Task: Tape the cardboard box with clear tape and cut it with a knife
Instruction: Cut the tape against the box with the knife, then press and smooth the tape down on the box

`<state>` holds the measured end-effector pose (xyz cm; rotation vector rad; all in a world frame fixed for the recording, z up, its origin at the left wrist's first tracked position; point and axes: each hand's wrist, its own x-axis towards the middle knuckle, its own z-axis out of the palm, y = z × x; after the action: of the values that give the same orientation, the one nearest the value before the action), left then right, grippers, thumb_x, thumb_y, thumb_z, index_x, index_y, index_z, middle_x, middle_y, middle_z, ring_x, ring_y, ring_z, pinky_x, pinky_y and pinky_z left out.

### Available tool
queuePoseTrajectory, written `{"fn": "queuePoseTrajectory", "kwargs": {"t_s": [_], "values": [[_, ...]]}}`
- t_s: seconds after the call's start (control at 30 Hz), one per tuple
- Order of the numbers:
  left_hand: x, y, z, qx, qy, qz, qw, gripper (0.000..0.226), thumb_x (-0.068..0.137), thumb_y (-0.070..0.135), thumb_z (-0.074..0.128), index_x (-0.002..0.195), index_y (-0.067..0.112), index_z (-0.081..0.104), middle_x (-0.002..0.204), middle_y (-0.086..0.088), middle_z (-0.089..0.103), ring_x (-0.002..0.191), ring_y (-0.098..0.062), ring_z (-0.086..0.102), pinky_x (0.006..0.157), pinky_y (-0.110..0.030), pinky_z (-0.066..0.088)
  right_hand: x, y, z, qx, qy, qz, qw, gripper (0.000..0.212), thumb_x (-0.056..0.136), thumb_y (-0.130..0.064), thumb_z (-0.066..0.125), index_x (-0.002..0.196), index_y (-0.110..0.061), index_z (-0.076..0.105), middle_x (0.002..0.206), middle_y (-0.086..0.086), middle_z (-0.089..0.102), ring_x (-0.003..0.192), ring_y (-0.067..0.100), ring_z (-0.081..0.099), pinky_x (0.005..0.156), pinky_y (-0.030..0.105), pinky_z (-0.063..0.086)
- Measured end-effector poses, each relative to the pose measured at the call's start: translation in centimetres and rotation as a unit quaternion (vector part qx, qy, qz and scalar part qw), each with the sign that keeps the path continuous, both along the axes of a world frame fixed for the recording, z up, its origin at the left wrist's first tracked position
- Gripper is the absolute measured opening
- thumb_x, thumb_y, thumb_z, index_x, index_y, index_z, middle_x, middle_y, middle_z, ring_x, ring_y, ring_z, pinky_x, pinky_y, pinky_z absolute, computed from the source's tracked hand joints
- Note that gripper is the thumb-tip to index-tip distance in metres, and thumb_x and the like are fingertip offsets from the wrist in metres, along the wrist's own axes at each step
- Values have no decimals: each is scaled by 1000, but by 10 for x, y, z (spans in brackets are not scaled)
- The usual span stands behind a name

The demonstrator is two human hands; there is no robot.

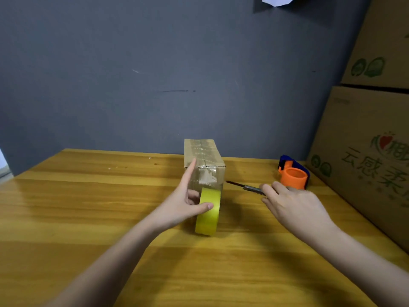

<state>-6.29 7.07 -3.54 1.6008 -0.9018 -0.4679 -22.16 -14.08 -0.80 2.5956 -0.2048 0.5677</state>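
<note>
A wooden table [88, 207] fills the lower view, with stacked printed cartons [365, 140] at three o'clock. At centre stands the cardboard box [204, 160], its long axis running from six toward twelve o'clock, old tape on its top. The left hand [183, 204] grips the yellowish tape roll [209, 211] on edge against the box's near end, thumb on the rim, forefinger up along the box. The right hand [294, 204] is closed on the knife [245, 187], blade pointing to nine o'clock at the box. An orange tape dispenser [293, 173] sits at two o'clock.
</note>
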Motion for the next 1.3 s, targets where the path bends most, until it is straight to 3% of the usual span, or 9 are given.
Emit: {"fn": "queuePoseTrajectory", "kwargs": {"t_s": [0.1, 0.27, 0.4, 0.5, 0.6, 0.7, 0.87, 1.03, 1.3], "values": [[-15, -3, -4, -24, -4, 2, 1000, 97, 79, 6, 71, 139, 54, 12, 91, -1, 65, 82, -12, 64, 83, -28, 52, -8, -3, 0, 151, -1, -52, 987, 27, 95, -45, 38, 115, -28, 46, 103, -8, 53, 75, 14, 61, 51, 25, 45], [-48, -29, 3, 45, -148, -6, 988, 71, 81, 17, 70, 127, 50, 27, 109, 0, 65, 96, -21, 63, 93, -40, 52, -3, -27, -18, 438, -30, -98, 893, 31, 92, -40, 50, 118, -24, 55, 94, -6, 59, 78, 13, 55, 63, 28, 43], [-77, -71, 3, 210, -431, -6, 878, 59, 89, 26, 58, 133, 33, 20, 119, -8, 64, 104, -32, 62, 82, -40, 51, -2, -57, -42, 539, -36, -167, 825, 45, 91, -42, 53, 131, -24, 45, 98, 1, 65, 86, 20, 60, 65, 33, 47], [-90, -105, -7, 261, -525, -21, 810, 53, 88, 7, 50, 135, 17, 27, 115, -18, 61, 100, -37, 59, 72, -42, 43, -1, -70, -59, 535, -48, -224, 813, 40, 91, -42, 51, 127, -24, 51, 108, 9, 67, 95, 29, 63, 78, 39, 52], [-90, -133, -20, 274, -553, -21, 786, 55, 80, -1, 53, 131, 11, 36, 116, -19, 61, 104, -36, 59, 80, -44, 46, 0, -70, -64, 479, -48, -265, 836, 40, 90, -44, 48, 127, -29, 49, 118, 9, 65, 109, 32, 60, 84, 38, 48], [-87, -147, -35, 245, -615, -8, 750, 52, 59, 11, 66, 110, 17, 56, 83, -4, 70, 75, -21, 70, 63, -27, 51, -2, -67, -69, 436, -62, -265, 858, 42, 88, -44, 50, 128, -29, 46, 123, 8, 61, 110, 34, 60, 84, 39, 48], [-85, -157, -52, 204, -616, 18, 761, 48, 62, 17, 33, 106, 29, 49, 75, 5, 68, 60, -11, 64, 58, -21, 47, -5, -65, -75, 373, -55, -278, 883, 41, 93, -42, 43, 129, -22, 47, 125, 8, 49, 109, 32, 59, 83, 38, 48], [-78, -167, -61, 180, -633, 24, 753, 44, 57, 34, 57, 101, 34, 58, 81, 8, 64, 64, -12, 62, 63, -22, 47, -6, -64, -80, 336, -73, -284, 895, 40, 92, -43, 42, 124, -21, 52, 119, 8, 47, 109, 28, 56, 83, 36, 48], [-81, -166, -63, 198, -614, 80, 760, 69, 70, 44, 46, 136, 22, 44, 90, 4, 64, 77, -15, 60, 74, -27, 50, -4, -65, -78, 362, -89, -288, 882, 41, 92, -42, 41, 124, -20, 53, 119, 11, 50, 108, 30, 56, 85, 38, 48]]}}
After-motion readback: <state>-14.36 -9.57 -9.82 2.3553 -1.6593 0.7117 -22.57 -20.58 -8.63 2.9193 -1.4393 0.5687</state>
